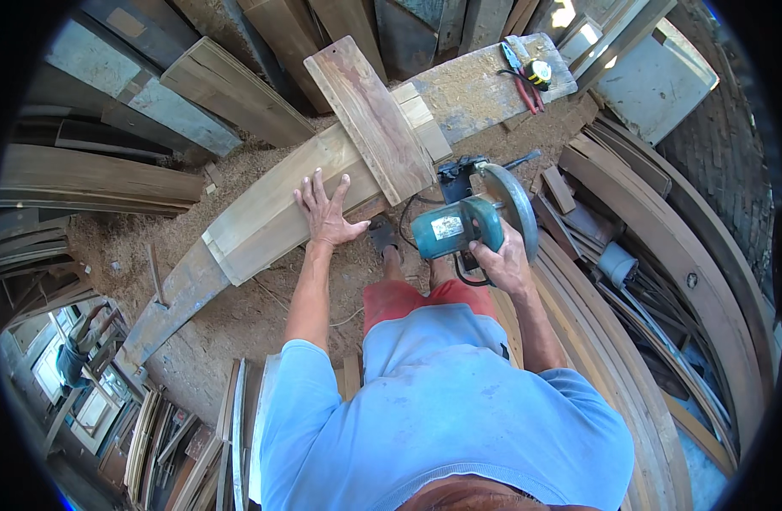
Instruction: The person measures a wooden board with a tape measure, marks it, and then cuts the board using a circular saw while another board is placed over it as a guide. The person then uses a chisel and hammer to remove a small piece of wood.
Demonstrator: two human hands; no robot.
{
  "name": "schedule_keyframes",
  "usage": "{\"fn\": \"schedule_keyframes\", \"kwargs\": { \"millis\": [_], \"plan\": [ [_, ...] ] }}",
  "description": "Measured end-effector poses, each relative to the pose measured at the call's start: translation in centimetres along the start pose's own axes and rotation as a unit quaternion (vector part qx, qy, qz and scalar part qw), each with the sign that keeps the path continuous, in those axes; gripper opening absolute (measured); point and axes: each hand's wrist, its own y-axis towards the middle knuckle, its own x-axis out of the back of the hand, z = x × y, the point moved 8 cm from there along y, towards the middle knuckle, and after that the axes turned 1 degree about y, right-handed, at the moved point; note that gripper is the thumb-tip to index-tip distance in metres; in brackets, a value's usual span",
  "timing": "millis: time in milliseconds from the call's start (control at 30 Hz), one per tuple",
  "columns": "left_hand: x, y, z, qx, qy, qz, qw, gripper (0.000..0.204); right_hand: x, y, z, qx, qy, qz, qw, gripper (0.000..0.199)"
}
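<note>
My left hand (327,213) presses flat, fingers spread, on the long plank (272,209), my right hand (503,260) grips the teal circular saw (469,221) just right of it, blade off the wood, so no cut looks started yet.

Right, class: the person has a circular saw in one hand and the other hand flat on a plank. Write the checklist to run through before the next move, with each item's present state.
1. Right hand grips the teal circular saw: ok.
2. Left hand flat on the pale plank, apart from the blade guard: ok.
3. Reddish board lies across the plank: ok.
4. Saw cord away from the blade: cannot tell.
5. Foot beside the plank, close to the saw: not ok.
6. Pliers and tape measure far from the hands: ok.
</note>
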Motion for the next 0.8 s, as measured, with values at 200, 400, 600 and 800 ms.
{"fn": "schedule_keyframes", "kwargs": {
  "millis": [200, 400, 600, 800],
  "plan": [
    [0.1, 0.0, -0.1, 0.001, 0.001, 0.0, 1.0, 0.125, 0.3, -0.2, -0.7, -0.023, 0.019, -0.01, 1.0, 0.033],
    [0.1, 0.0, 0.0, 0.011, 0.004, 0.009, 1.0, 0.125, -0.3, -0.7, 1.7, 0.009, 0.027, -0.012, 1.0, 0.031],
    [0.6, 0.0, -0.3, 0.014, 0.0, 0.014, 1.0, 0.122, -3.1, 0.3, 3.7, 0.072, -0.005, 0.028, 0.997, 0.027],
    [0.5, -0.1, 0.1, 0.022, -0.009, 0.016, 1.0, 0.121, -6.5, 1.4, 3.6, 0.049, -0.009, 0.074, 0.996, 0.026]
  ]
}}
